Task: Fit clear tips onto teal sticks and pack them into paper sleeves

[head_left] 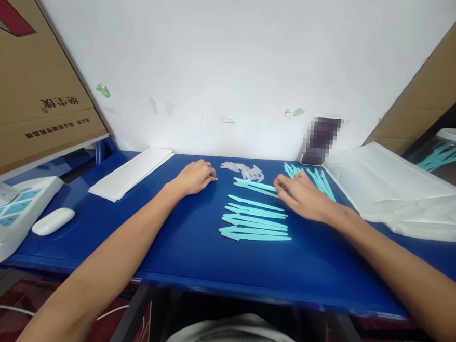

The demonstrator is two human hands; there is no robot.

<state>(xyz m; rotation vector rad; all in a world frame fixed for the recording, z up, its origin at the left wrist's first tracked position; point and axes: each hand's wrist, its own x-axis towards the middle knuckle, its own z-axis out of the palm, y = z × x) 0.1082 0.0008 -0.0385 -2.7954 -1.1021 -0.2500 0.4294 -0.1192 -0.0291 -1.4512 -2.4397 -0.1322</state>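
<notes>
The left hand [196, 177] is over the blue counter [190, 257], and its grip is pinching a small clear piece [216, 179] that just peeks out at the fingertips. To the right of it is a little heap of clear bits [243, 168]. The right hand [302, 195] has its fingers bent at the ends of two light blue sticks [255, 184]. I cannot tell if its grip is squeezing a stick or only touching it. Nearer to the person, a row of blue sticks [264, 238] lies flat, side by side. A loose bunch of sticks [323, 184] lies behind the right hand. On the far left is a folded white sheet [130, 174], and on the right are see-through bags [399, 183]
</notes>
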